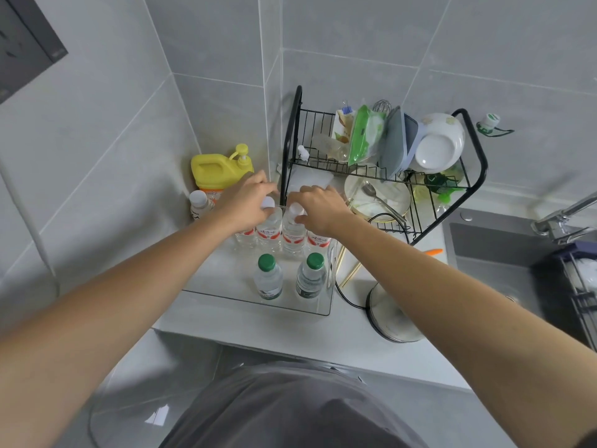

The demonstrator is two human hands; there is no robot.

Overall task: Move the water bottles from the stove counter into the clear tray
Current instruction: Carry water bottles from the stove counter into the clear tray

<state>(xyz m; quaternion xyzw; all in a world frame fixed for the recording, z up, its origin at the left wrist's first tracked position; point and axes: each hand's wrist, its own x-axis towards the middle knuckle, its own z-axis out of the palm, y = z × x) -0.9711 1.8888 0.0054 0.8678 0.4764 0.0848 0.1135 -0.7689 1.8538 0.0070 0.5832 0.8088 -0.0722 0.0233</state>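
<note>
Grey wall tiles [97, 150] close in a kitchen corner, with a white table [290, 331] running along them. Nearest the camera is a grey shirt [290, 412], and both bare forearms reach out from it over the table. The left hand [248, 202] sits atop a white-capped bottle [269, 226], fingers curled down round its cap. The right hand [318, 205] does the same on the next bottle [293, 231], its thumb by the white cap — both hands grip at the neck.

A clear tray [258, 303] lies on the table under the arms. In its near part stand two green-capped bottles [268, 276], upright and side by side. Behind them a row of red-labelled bottles stands along the far side, the two gripped ones among it; whether their bases rest on the tray floor cannot be told.

Right of the tray lie chopsticks [350, 274], a black cord [347, 299] and a round metal lid [392, 318]. Further right is the sink [504, 253] with its tap [562, 218]. Past the tray, in the corner, stand a yellow jug [216, 169] with a pump and one more small bottle [200, 203] outside the tray. A black rack [387, 163] holds bowls, a spoon and packets — two tiers of them.
</note>
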